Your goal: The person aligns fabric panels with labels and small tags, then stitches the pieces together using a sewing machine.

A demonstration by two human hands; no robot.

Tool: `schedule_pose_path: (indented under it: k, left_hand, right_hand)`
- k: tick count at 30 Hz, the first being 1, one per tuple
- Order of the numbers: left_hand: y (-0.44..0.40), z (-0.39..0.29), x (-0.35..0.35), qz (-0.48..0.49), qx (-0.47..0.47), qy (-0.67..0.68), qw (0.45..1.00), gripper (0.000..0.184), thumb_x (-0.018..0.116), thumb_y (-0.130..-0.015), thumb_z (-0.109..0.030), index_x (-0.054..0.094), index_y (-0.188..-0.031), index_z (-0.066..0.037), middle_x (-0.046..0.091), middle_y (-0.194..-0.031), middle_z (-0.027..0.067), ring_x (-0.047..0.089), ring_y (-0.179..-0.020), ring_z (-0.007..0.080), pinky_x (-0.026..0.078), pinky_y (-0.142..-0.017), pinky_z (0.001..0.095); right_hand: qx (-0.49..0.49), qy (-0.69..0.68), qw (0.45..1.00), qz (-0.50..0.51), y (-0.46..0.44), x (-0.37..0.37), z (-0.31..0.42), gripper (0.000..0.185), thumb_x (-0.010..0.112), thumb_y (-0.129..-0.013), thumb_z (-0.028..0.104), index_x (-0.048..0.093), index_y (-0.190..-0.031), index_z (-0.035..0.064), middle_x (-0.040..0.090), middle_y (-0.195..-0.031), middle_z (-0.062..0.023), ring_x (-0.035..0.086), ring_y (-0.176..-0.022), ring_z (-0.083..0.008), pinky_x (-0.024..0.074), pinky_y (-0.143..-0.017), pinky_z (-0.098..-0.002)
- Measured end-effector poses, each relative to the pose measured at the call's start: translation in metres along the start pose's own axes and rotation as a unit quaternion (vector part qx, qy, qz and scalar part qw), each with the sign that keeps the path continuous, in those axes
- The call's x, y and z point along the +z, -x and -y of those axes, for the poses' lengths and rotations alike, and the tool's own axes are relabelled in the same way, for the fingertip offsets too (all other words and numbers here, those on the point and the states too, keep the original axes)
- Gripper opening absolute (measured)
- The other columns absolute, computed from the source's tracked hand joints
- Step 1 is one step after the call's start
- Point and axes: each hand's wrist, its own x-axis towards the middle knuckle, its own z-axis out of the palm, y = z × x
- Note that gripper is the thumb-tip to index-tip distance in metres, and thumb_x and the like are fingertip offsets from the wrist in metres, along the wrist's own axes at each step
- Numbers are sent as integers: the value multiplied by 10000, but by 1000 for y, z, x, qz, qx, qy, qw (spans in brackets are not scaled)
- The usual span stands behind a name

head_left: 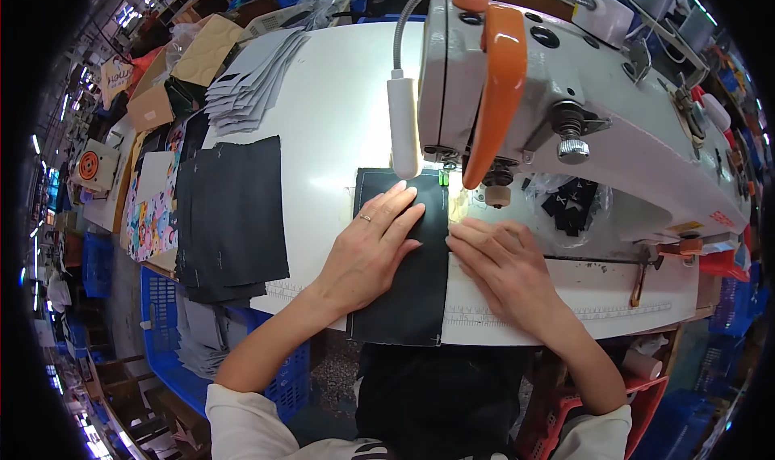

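Note:
A long black fabric panel lies on the white sewing table, its top end under the sewing machine's presser area. My left hand rests flat on the panel, fingers spread a little towards the machine. At the panel's right edge, my right hand lies with its fingers stretched out and close together, the fingertips touching that edge. Pale stitching runs along the panel's upper borders. A small green clip-like piece shows at its top right corner. The needle is hidden behind the orange lever.
Stacked black panels and grey pieces lie to the left. A white lamp hangs over the panel. Right of the machine's needle area sits a clear bag of black pieces. Scissors-like snips lie at right. A blue crate stands below left.

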Motion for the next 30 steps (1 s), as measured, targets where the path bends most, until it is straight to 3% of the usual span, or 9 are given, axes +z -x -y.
schedule_pose_path:
  k: [11,14,22,30]
  left_hand:
    - [2,-4,-1,-22,51,11,998,411,757,-850,-52,657,-1246,-3,628,-1317,136,606,-1262,354,527,-1029,454]
    - [2,-4,-1,-38,70,11,997,404,765,-828,-40,672,-1219,-5,648,-1275,127,629,-1222,339,549,-987,444]
    - [2,-1,-3,-34,130,6,991,347,757,-790,-13,720,-1135,-25,691,-1172,107,657,-1161,306,576,-931,429]
    - [3,1,-1,-20,156,6,988,342,767,-760,-52,738,-1102,-53,695,-1150,98,660,-1147,299,584,-919,422]
  right_hand:
    - [-34,11,999,-16,6,6,1,340,706,-848,99,700,-1182,31,655,-1287,-62,606,-1248,-190,402,-1048,-385]
    - [-98,-3,994,-44,5,4,6,305,707,-790,78,718,-1089,17,696,-1179,-104,660,-1168,-231,458,-1019,-393]
    - [-138,-34,984,-106,7,13,20,224,714,-727,64,723,-927,-35,724,-1026,-152,726,-1000,-277,571,-940,-410]
    - [-130,-46,987,-84,12,17,18,273,731,-714,64,729,-970,-31,718,-1062,-148,715,-1046,-282,557,-942,-413]
